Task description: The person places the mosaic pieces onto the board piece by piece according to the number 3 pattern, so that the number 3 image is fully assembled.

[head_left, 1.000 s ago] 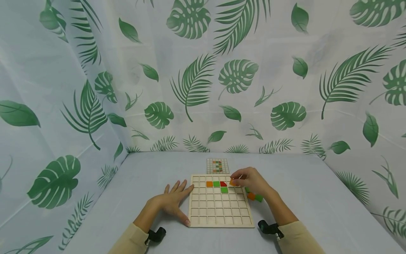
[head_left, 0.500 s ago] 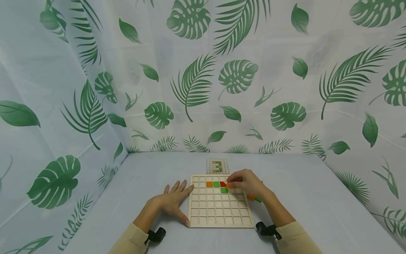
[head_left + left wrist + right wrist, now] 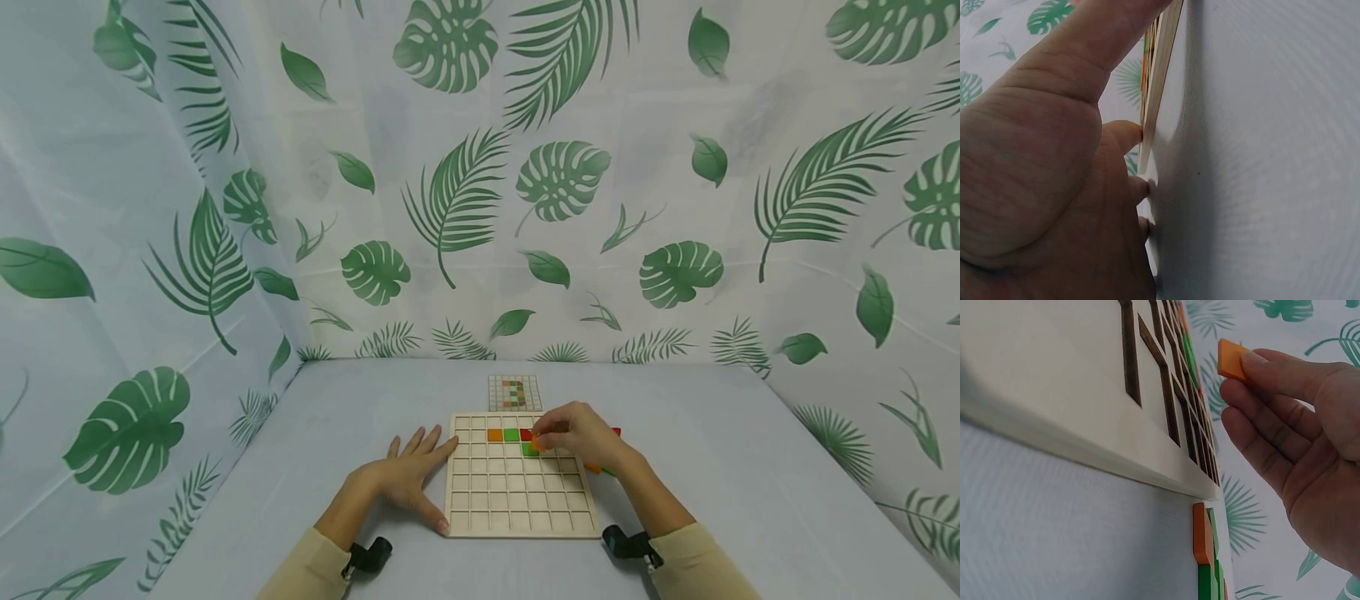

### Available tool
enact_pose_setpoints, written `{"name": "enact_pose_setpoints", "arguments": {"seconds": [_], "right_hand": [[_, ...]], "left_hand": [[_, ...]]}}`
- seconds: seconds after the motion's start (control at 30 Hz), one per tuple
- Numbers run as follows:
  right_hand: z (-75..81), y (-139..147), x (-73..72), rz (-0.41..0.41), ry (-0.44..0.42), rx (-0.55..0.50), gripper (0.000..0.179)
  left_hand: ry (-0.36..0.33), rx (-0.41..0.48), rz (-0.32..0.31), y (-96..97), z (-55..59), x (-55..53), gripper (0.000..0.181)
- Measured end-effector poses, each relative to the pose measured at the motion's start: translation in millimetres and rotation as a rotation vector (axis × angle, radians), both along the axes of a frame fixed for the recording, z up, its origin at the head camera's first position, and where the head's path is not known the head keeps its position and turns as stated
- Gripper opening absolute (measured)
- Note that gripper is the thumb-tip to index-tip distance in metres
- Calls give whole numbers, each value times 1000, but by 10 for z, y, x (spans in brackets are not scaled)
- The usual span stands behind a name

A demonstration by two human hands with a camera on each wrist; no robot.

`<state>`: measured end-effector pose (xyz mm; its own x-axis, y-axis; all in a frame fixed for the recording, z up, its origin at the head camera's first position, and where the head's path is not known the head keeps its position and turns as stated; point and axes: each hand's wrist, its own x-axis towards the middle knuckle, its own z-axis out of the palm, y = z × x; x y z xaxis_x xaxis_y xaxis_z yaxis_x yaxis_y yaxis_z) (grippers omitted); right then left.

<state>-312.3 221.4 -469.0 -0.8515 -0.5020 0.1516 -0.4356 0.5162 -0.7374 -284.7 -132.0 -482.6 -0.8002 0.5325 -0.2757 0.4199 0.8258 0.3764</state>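
In the head view, my right hand (image 3: 581,435) is over the upper right part of a wooden grid board (image 3: 498,500). It pinches an orange square tile (image 3: 1230,360) between thumb and fingers, and the right wrist view shows this tile tilted. Below the held tile lies a green tile (image 3: 528,450) in the second row. Along the row above it sit an orange tile (image 3: 495,435), a green tile (image 3: 512,435) and a red tile (image 3: 526,434), partly covered. My left hand (image 3: 405,477) lies with spread fingers at the board's left edge, its thumb and index finger touching it.
Behind the board lies a small card (image 3: 514,392) with a coloured grid pattern. Loose tiles, among them an orange one (image 3: 1202,534) and a green one (image 3: 1205,582), lie right of the board, partly hidden by my right arm. Leaf-printed cloth (image 3: 480,192) hangs behind the table.
My right hand has moved left and slightly nearer with the orange tile, from right of the red tile to over the green tile in the second row. The left hand stays still.
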Motion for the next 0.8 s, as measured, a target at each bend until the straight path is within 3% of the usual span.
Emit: {"name": "enact_pose_setpoints", "arguments": {"seconds": [0.47, 0.8], "right_hand": [[-18, -70, 9, 5, -50, 75, 8], [-31, -92, 9, 31, -46, 69, 7]], "left_hand": [[-2, 13, 1, -7, -2, 2, 136], [-2, 6, 3, 0, 11, 9, 136]]}}
